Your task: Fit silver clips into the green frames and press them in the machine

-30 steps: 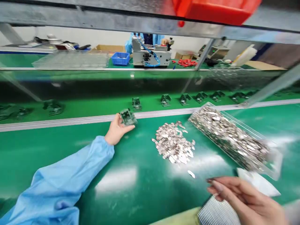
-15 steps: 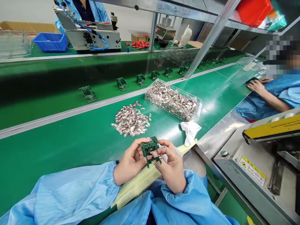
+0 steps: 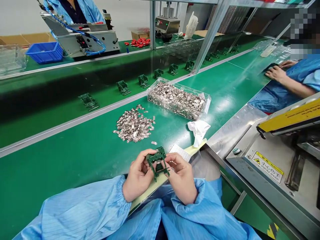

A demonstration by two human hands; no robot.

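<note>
Between my two hands is a dark green plastic frame (image 3: 157, 161) with open gaps and thin prongs, held above the table's near edge. My left hand (image 3: 139, 176) grips its left side between thumb and fingers. On the right side, my right hand (image 3: 182, 176) is closed on it with thumb and fingertips. Whether a small metal piece sits in the frame I cannot make out. Beyond the hands lies a heap of small silvery metal plates (image 3: 133, 125), with one loose plate (image 3: 154, 143) nearer to me. A clear plastic box (image 3: 178, 100) full of such plates stands behind.
Similar green frames (image 3: 123, 87) stand in a row on the sunken green strip (image 3: 45, 116). A crumpled white tissue (image 3: 198, 130) lies by the table edge. At right is a machine with a yellow bar (image 3: 290, 116); beyond it another person's hands (image 3: 276, 72) work.
My view has shifted slightly, so the table scene sits a little left and higher. Both hands still hold the green frame, which is turned a little; my right fingertips have moved to its right edge.
</note>
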